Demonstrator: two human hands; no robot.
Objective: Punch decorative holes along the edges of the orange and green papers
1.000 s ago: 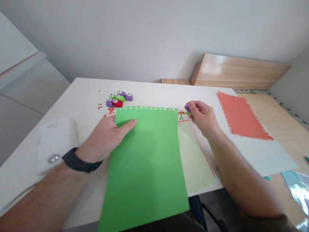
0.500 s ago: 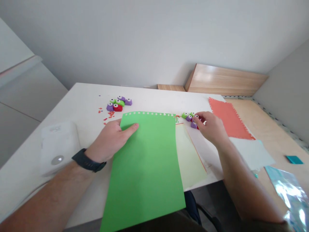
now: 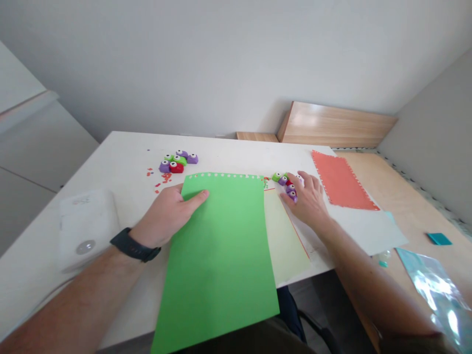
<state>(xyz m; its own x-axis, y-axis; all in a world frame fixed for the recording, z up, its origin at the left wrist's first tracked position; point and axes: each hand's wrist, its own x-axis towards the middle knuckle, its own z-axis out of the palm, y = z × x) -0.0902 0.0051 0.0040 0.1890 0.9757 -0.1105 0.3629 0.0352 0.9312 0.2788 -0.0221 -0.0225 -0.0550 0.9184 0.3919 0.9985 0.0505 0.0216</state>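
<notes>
My left hand (image 3: 165,214) grips the upper left edge of a green paper sheet (image 3: 221,246), thumb on top and the other fingers hidden beneath. Small holes run along the sheet's top edge. My right hand (image 3: 309,199) has its fingers apart over a cluster of small green, purple and red eye-topped craft punches (image 3: 283,181), partly covering them. Whether its fingertips touch them I cannot tell. Farther left stands a second group of similar punches (image 3: 177,167), beyond the sheet's top left corner.
Orange and green punched bits (image 3: 166,178) lie scattered on the white table (image 3: 228,155). A pale yellow sheet (image 3: 283,236) lies partly under the green one. At the right is an orange sheet (image 3: 342,179) with punched edges. A white device (image 3: 86,226) sits at left.
My right hand has gone from a pinch at the right side of the near punch cluster to spread fingers over it. My left hand still holds the green sheet. The view has shifted slightly.
</notes>
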